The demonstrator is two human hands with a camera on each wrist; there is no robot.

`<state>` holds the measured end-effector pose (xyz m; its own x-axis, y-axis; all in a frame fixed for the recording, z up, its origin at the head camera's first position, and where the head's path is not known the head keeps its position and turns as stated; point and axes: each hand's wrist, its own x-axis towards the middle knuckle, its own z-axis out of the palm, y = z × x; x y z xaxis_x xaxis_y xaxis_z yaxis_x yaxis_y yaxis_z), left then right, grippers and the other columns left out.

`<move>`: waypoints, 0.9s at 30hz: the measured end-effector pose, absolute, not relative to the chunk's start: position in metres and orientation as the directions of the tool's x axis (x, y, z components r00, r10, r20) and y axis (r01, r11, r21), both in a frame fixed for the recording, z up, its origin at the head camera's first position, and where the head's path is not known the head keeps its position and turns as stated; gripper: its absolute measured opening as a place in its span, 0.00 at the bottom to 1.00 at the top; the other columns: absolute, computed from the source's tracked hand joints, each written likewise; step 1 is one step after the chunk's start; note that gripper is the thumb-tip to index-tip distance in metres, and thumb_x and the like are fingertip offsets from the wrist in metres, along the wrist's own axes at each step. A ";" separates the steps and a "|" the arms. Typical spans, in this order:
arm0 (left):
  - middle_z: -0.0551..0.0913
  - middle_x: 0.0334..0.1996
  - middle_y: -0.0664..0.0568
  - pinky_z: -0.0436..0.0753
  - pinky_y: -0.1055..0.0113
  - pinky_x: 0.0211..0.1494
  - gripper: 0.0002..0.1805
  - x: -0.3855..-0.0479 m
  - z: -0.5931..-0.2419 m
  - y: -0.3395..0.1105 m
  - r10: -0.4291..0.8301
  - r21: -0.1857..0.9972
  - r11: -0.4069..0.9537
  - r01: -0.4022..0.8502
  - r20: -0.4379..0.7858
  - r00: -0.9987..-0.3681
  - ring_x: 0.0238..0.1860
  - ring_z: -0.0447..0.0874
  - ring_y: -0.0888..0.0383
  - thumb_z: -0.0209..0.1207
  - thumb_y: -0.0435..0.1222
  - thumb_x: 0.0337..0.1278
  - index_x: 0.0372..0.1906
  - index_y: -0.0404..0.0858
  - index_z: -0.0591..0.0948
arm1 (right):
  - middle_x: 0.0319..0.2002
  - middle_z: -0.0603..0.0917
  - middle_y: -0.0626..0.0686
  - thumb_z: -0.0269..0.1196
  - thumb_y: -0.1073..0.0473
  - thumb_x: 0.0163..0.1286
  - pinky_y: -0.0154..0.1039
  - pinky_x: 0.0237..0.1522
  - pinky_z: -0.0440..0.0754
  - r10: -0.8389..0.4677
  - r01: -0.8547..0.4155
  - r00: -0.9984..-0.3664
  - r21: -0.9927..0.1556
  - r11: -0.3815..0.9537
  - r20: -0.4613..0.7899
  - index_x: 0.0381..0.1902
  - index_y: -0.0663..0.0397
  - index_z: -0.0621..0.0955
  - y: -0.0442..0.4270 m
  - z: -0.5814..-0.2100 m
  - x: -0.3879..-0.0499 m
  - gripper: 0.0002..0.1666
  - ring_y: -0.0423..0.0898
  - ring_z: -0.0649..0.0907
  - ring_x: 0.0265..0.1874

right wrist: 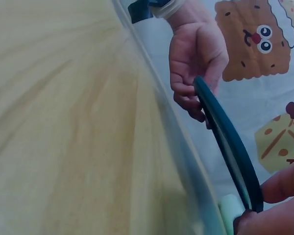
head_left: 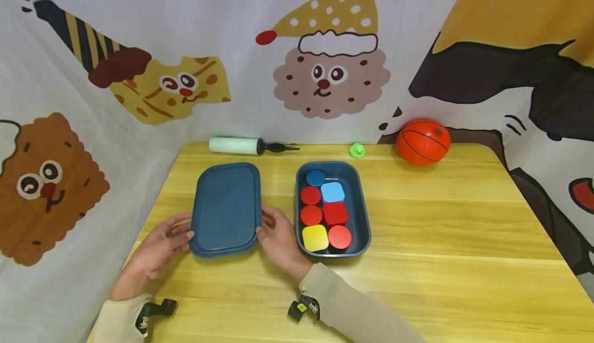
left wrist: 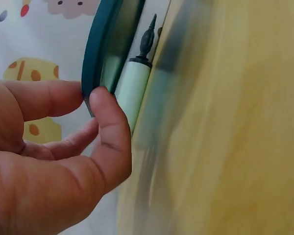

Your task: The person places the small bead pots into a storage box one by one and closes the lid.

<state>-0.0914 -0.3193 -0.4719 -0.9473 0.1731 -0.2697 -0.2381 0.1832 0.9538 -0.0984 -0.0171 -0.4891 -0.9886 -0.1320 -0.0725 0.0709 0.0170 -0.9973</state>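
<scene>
A dark blue rectangular lid (head_left: pixel 226 209) is held above the wooden table by both hands. My left hand (head_left: pixel 160 245) pinches its left edge near the front corner, thumb on one face and fingers on the other, as the left wrist view shows. On the opposite edge, my right hand (head_left: pixel 280 240) pinches the lid between thumb and fingers. Right of that hand stands a dark blue box (head_left: pixel 364 219), uncovered. Inside it sit several pieces with coloured tops, among them a yellow one (head_left: pixel 315 238), a light blue one (head_left: pixel 332 192) and a red square one (head_left: pixel 335 213).
Along the table's back edge lie a pale green hand pump (head_left: pixel 234 145) with a black nozzle, a small green duck (head_left: pixel 357 150) and an orange toy basketball (head_left: pixel 423 142). A printed cloth (head_left: pixel 250 85) hangs behind the table (head_left: pixel 441 240).
</scene>
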 end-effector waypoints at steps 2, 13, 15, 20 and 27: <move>0.83 0.53 0.61 0.88 0.71 0.49 0.33 -0.091 -0.471 -0.322 0.193 0.965 0.128 -0.230 -0.252 -0.948 0.49 0.87 0.65 0.58 0.30 0.78 0.79 0.32 0.59 | 0.64 0.80 0.63 0.61 0.72 0.73 0.48 0.71 0.80 -0.152 0.078 -0.985 -0.997 0.005 -0.078 0.73 0.66 0.72 -0.016 -0.486 -0.098 0.31 0.57 0.81 0.64; 0.81 0.57 0.58 0.88 0.71 0.53 0.27 -0.088 -0.443 -0.310 0.303 0.988 0.063 -0.141 -0.153 -0.940 0.51 0.87 0.65 0.55 0.29 0.80 0.77 0.40 0.65 | 0.59 0.80 0.63 0.62 0.68 0.76 0.33 0.53 0.83 -0.195 0.114 -0.975 -0.993 -0.031 -0.105 0.75 0.66 0.71 0.013 -0.447 -0.104 0.31 0.49 0.82 0.52; 0.81 0.57 0.58 0.88 0.71 0.53 0.28 -0.088 -0.439 -0.303 0.306 0.988 0.073 -0.136 -0.152 -0.940 0.51 0.87 0.65 0.55 0.29 0.80 0.77 0.40 0.65 | 0.59 0.80 0.63 0.61 0.67 0.77 0.31 0.51 0.83 -0.195 0.116 -0.975 -0.993 -0.035 -0.107 0.75 0.65 0.71 0.021 -0.442 -0.106 0.31 0.49 0.82 0.51; 0.80 0.58 0.57 0.88 0.70 0.54 0.29 -0.089 -0.432 -0.285 0.335 0.987 0.102 -0.123 -0.150 -0.930 0.52 0.86 0.64 0.55 0.30 0.80 0.79 0.36 0.62 | 0.60 0.79 0.63 0.60 0.65 0.79 0.31 0.52 0.83 -0.172 0.117 -0.979 -0.993 -0.030 -0.110 0.76 0.62 0.72 0.038 -0.435 -0.112 0.30 0.51 0.81 0.54; 0.80 0.58 0.52 0.88 0.67 0.53 0.30 -0.094 -0.429 -0.260 0.393 0.991 0.088 -0.103 -0.129 -0.910 0.51 0.87 0.61 0.55 0.28 0.79 0.78 0.31 0.62 | 0.62 0.79 0.63 0.60 0.64 0.80 0.33 0.49 0.86 -0.119 0.113 -0.987 -0.993 -0.012 -0.111 0.76 0.60 0.72 0.065 -0.427 -0.124 0.29 0.52 0.83 0.52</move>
<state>-0.0943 -0.2595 -0.4287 -0.9103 0.3933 -0.1292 -0.1026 0.0879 0.9908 -0.1245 0.0651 -0.4275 -0.9866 -0.1192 -0.1111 0.1133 -0.0124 -0.9935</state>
